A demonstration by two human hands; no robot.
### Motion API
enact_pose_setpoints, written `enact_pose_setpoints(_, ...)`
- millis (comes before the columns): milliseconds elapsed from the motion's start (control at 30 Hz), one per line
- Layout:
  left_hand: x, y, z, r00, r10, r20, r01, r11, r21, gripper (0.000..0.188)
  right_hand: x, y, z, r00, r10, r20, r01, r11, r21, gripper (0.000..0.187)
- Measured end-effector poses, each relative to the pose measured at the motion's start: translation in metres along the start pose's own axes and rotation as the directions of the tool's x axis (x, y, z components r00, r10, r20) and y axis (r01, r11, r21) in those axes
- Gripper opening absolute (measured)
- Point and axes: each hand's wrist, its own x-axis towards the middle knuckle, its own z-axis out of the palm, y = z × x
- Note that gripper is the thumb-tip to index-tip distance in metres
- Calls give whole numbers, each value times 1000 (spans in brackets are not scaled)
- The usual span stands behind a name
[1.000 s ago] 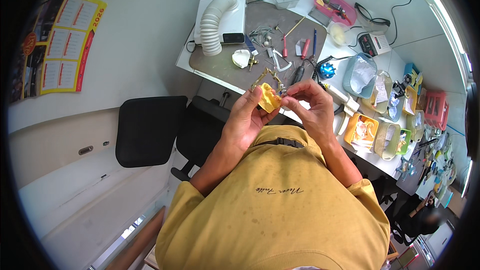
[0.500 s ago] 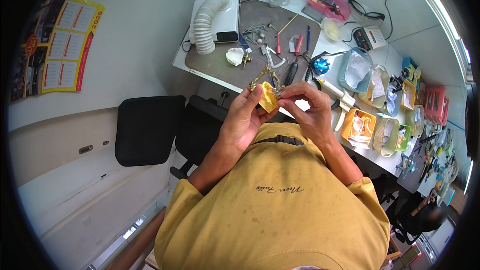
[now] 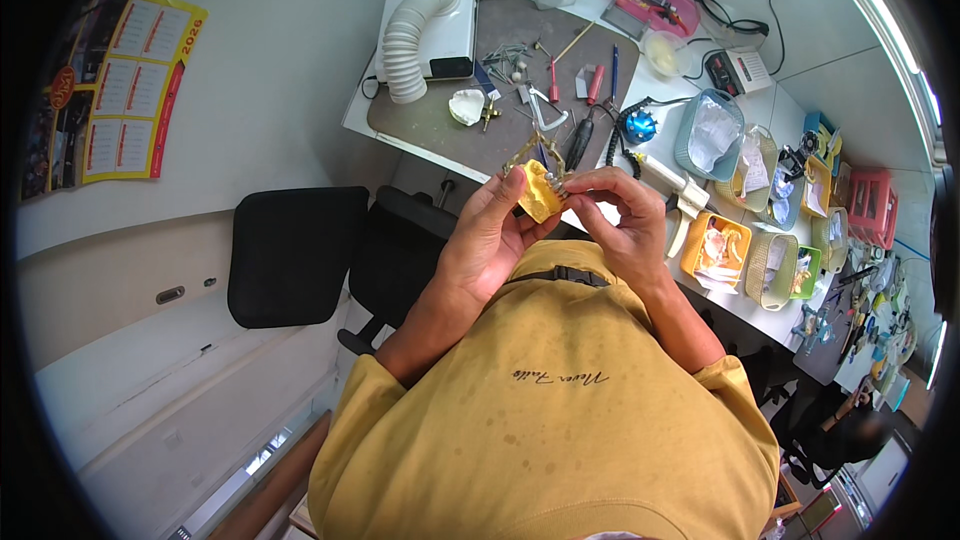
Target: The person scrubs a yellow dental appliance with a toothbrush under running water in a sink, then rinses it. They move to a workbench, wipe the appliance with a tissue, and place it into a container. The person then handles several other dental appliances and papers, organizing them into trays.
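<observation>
Above the near edge of the desk, my left hand [image 3: 490, 227] is closed round a yellow dental model [image 3: 539, 196], thumb along its left side. A brass-coloured hinged frame, like an articulator [image 3: 518, 154], sticks out from the model's far side; where the two join is hidden. My right hand [image 3: 628, 218] has thumb and index finger pinched at the model's right edge. Between those fingertips and the model lies a small shiny silvery piece [image 3: 557, 185], perhaps a metal denture framework, mostly covered by the fingers.
Behind my hands, the desk mat [image 3: 425, 125] carries a white plaster model [image 3: 466, 107], loose burs and a black handpiece [image 3: 579, 145]. A white box with a ribbed hose [image 3: 405, 50] stands back left. Baskets [image 3: 715, 250] line the right; black chairs [image 3: 298, 255] are at left.
The yellow model has tilted slightly in my left hand, showing its face differently. My right fingertips have shifted a little along its right edge. The whole view has moved slightly.
</observation>
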Motion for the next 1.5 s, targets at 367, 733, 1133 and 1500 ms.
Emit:
enact_pose_setpoints(367, 1, -1, 4, 998, 48, -31, -44, 994, 103, 47, 0, 0, -8, 999, 10, 52, -8, 999, -31, 16)
enact_pose_setpoints(733, -8, 5, 13, 1000, -5, 15, 4, 995, 103, 47, 0, -8, -11, 981, 176, 78, -188, 961, 204, 16)
enact_pose_setpoints(1133, -14, 8, 24, 993, -66, 97, 59, 995, 82, 53, 3, -13, -18, 990, 105, 98, -123, 972, 199, 22)
enact_pose_setpoints(1500, -10, 4, 23, 986, -150, 71, 148, 988, 42, 63, 17, -12, -36, 926, 250, 283, -338, 884, 323, 26)
